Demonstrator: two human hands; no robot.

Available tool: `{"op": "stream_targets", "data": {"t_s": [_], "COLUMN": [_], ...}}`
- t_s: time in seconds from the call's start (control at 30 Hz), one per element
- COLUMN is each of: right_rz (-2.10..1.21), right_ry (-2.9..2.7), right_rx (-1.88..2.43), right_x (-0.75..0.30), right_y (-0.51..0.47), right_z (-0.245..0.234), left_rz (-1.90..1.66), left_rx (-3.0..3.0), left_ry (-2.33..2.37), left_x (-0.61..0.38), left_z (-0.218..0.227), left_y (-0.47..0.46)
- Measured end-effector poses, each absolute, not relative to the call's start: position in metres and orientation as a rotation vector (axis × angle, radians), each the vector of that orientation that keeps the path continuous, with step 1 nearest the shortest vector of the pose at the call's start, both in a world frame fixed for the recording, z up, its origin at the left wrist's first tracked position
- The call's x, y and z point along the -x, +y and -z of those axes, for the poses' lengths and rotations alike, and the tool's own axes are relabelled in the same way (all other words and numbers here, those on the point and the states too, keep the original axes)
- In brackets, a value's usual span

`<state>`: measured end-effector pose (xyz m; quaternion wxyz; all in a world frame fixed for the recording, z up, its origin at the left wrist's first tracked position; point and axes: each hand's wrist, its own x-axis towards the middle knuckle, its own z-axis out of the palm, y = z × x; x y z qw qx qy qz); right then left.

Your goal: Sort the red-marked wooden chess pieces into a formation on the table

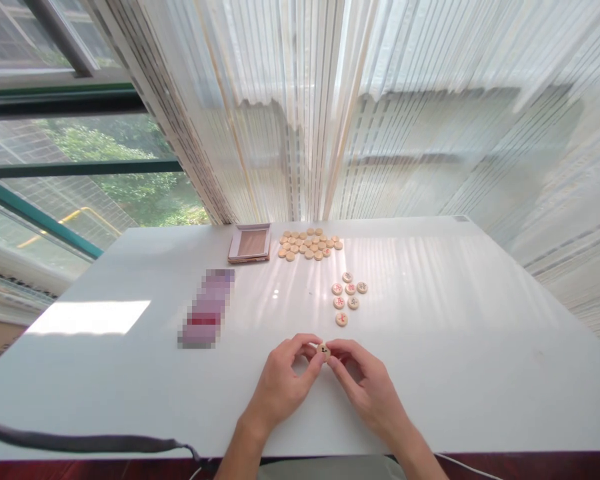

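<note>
Between the fingertips of both hands is one round wooden Chinese chess piece (323, 351) with a dark character facing up. My left hand (287, 375) pinches it from the left, thumb and fingers closed on its edge. From the right, my right hand (363, 380) grips the same piece in a like pinch. Just beyond my right hand lie several face-up pieces, among them a red-marked piece (341, 319) nearest to me and a dark-marked piece (353, 303). Farther back is a loose cluster of pieces (303, 249), mostly showing blank faces.
A shallow open box (234, 251) stands at the back left of the white table (455, 373). In front of it lies a blurred purple item (207, 307). A dark strap (80, 439) crosses the near left edge. Striped curtains (300, 147) hang behind the table.
</note>
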<state>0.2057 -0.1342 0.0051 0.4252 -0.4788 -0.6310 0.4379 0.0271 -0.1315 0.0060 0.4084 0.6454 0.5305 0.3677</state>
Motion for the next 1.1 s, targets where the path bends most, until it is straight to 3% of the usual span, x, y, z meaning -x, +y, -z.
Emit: {"op": "stream_targets", "data": {"t_s": [1.1], "right_rz": [-1.114], "right_ry": [-1.559], "right_rx": [1.177], "right_x": [-0.208], "right_y": [-0.134], "right_z": [0.002], "left_rz": [-0.947], "left_rx": [-1.742], "left_ry": [1.355], "left_x": [-0.025], "left_z": [0.002], "left_y": [-0.134]}}
